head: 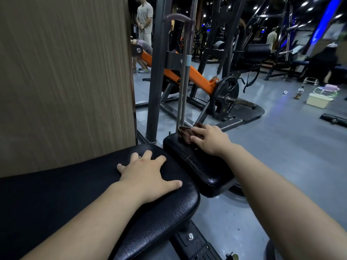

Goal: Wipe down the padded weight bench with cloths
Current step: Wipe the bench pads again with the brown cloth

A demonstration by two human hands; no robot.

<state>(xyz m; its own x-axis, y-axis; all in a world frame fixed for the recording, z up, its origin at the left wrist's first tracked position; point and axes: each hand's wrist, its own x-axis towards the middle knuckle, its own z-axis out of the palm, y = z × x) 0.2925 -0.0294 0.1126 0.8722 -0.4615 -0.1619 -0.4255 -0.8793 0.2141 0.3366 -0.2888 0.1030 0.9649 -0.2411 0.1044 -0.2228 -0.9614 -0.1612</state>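
Long black pad (56, 203) of the bench fills the lower frame, its surface creased & cracked at the rounded end. Wood-grain panel (65, 81) stands upright behind it, L side. Grey floor (291, 147) runs off to the R. Plate-loaded machine (197, 77) w/ orange arm stands beyond, black weight plate (227, 94) on its end. Smaller seat pad (202, 171) sits just past the long pad's end, narrow gap between them (seam frayed, threads sticking up). L hand (148, 175) lies flat on the long pad nr the rounded end, palm down, fingers spread wide, holding nothing. R hand (210, 139) is at far end of seat pad, fingers bent over a bunched brown cloth (185, 133), thumb closing on its near edge, pressing it to the pad. Cloth touches the foot of two thin steel rods (183, 91) rising there. Far R on floor: pale bins (319, 99), bottle (298, 92) near them. Hex bolt (190, 236) shows on frame below long pad. People in bkgd, well apart, too blurred for detail.
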